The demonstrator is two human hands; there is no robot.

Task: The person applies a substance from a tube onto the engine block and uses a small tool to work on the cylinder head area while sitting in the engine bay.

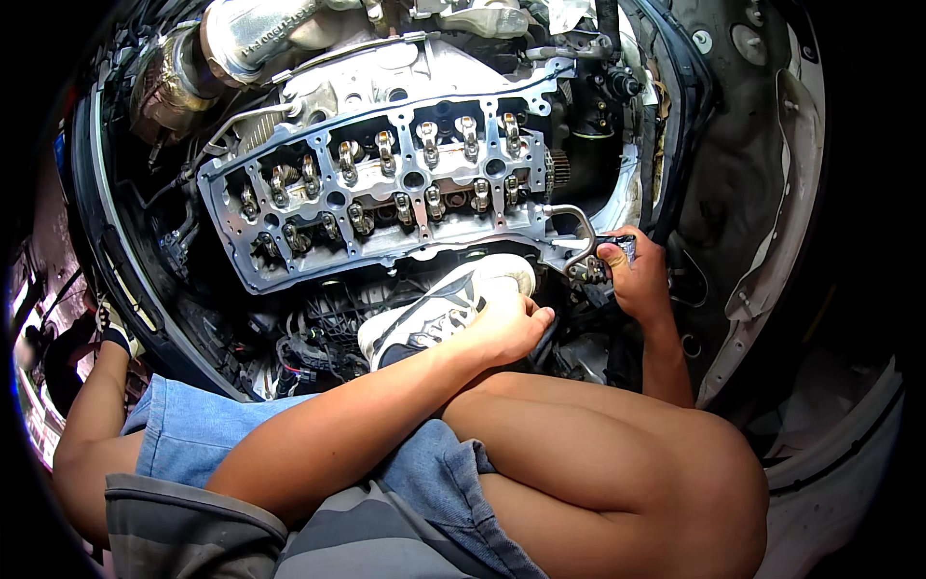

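Observation:
My right hand [632,277] is closed round a small black-and-silver object [617,249] beside a curved metal pipe [588,230] at the engine's right end. My left hand [516,328] rests by a white-and-black sneaker [434,314] on my foot. Its fingers are curled, their tips partly hidden, and what they hold, if anything, is unclear. Just above both hands lies the open cylinder head [338,198], with rows of rockers showing and a chain sprocket [558,169] at its right end.
A metal exhaust housing [246,39] sits at the top left. Black wiring [304,352] runs below the head. The car's bodywork [733,193] curves down the right side. My bare legs [617,463] fill the foreground, and my other foot [121,323] is at the left edge.

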